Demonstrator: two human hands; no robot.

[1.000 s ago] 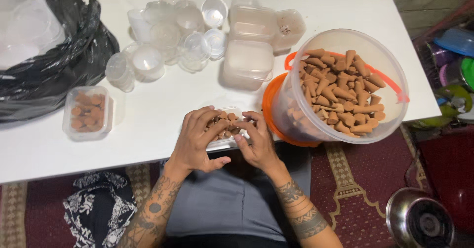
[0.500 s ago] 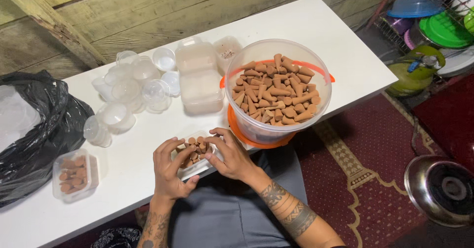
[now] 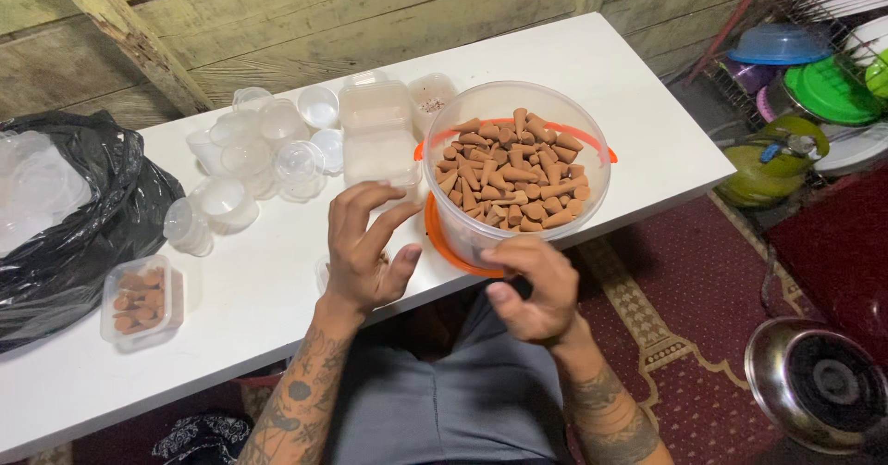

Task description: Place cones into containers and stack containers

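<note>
A clear tub (image 3: 514, 173) full of brown cones (image 3: 511, 173) stands on the white table (image 3: 592, 67), near its front edge, resting on an orange lid (image 3: 442, 241). It is the thing closest to both hands.

The left hand (image 3: 363, 248) hovers over the table just left of the tub, fingers spread and loosely curled, palm turned right. It grips nothing that shows; a small clear box edge (image 3: 321, 272) peeks out beneath it, and whether the hand touches it cannot be told.

The right hand (image 3: 531, 285) hangs off the near edge, just below the tub, fingers curled inward toward the thumb. Whether it pinches something small cannot be told.

Farther back, left of the tub, two closed clear boxes (image 3: 377, 132) stand stacked side by side, with a smaller one (image 3: 432, 90) behind. Left of those lies a cluster of clear cups (image 3: 259, 146), some upright, some tipped.

At the near left, a small clear box filled with cones (image 3: 141, 302) sits alone. Beside it, at the far left edge, a black bag (image 3: 92, 224) holds more clear containers.

Right of the table stand coloured plastic dishes (image 3: 823, 76) on a rack, and a metal pot (image 3: 823, 382) rests on the red carpet (image 3: 703, 271).
</note>
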